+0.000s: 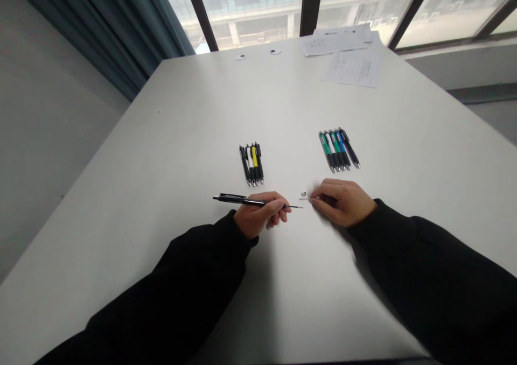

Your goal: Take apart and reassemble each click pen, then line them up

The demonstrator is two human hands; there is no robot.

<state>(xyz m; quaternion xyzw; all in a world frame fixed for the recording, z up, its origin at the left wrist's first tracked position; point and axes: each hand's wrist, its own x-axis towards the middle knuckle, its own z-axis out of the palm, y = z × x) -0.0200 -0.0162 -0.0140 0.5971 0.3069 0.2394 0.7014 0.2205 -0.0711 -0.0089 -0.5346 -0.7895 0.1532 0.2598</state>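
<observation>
My left hand (pixel 264 210) is closed around a black pen (pixel 234 198), which points to the right. Its front cone is off, so the thin refill (pixel 294 206) sticks out bare past my fingers. On the right, my right hand (pixel 341 201) is low over the table with thumb and fingertips pinched, slightly blurred. A thin pale piece that looks like a pen spring (pixel 303 198) juts from those fingertips; its far end is hidden by them. Just behind it lies a small silvery pen tip (pixel 304 194) on the white table (pixel 181 155).
Beyond my left hand several pens (pixel 251 164) lie side by side in black, white and yellow. Another row of pens (pixel 338 149), green, white, blue and black, lies beyond my right hand. Papers (pixel 351 66) and two small white pieces (pixel 276 51) are at the far edge, near the window.
</observation>
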